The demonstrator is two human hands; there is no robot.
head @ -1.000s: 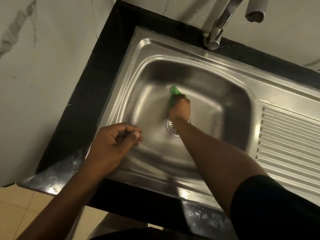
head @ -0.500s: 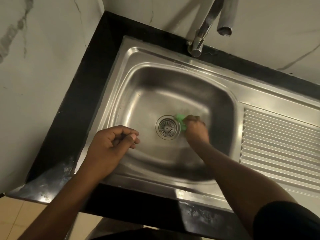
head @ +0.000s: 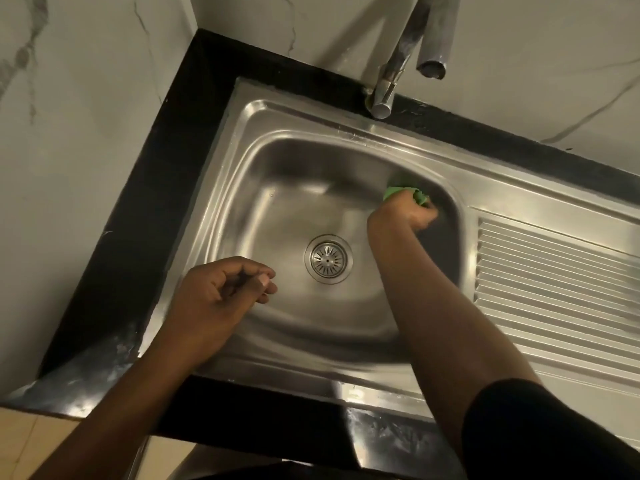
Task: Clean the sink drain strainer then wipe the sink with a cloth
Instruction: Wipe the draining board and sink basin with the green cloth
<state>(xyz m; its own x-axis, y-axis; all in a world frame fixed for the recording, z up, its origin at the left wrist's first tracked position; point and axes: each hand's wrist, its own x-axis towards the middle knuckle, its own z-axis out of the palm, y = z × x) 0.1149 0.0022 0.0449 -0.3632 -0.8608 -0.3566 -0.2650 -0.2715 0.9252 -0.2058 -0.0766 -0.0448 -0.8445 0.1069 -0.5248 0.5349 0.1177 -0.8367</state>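
Observation:
A stainless steel sink [head: 277, 140] fills the middle of the view. Its round drain strainer [head: 328, 259] sits in the basin floor, uncovered. My right hand [head: 410, 211] is deep in the basin's far right corner, shut on a green cloth [head: 394, 192] pressed against the steel wall. The cloth shows only above my knuckles. My left hand [head: 221, 299] rests on the sink's near left rim, its fingers curled shut with nothing in them.
A chrome tap [head: 391, 81] rises at the back, with its spout [head: 433, 60] over the basin. A ribbed draining board [head: 554, 292] lies to the right. Black countertop [head: 152, 188] frames the sink; marble walls stand left and behind.
My right hand has swept the green cloth from beside the strainer up to the basin's far right corner. The left hand has stayed on the rim.

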